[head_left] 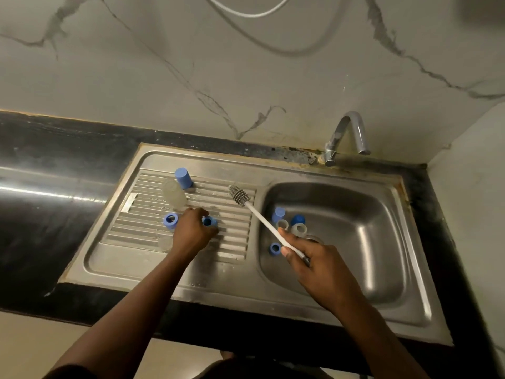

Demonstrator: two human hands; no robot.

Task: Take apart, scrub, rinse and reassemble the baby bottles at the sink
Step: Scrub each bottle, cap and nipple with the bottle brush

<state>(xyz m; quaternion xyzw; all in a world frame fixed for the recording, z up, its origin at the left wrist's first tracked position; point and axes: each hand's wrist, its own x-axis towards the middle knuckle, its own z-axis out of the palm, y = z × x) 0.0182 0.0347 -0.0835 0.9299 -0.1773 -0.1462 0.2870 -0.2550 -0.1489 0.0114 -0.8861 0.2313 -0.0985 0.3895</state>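
Observation:
My left hand [192,229] is over the ribbed drainboard [153,242], its fingers curled round a blue screw ring [210,222]. A second blue ring [170,220] lies just left of it. A clear bottle body [174,194] lies further back beside an upright blue cap [183,178]. My right hand [314,258] grips the white handle of a bottle brush [240,196], whose grey bristle head hangs over the drainboard. In the sink basin [355,242] lie a blue cap [278,214], a blue ring [275,248], another blue piece [297,219] and clear bottle parts [298,229].
A chrome tap [348,135] rises at the back right of the steel sink. Black counter [54,187] runs to the left and along the front edge. A marble-patterned wall stands behind, with a white cable [246,13] hanging at the top.

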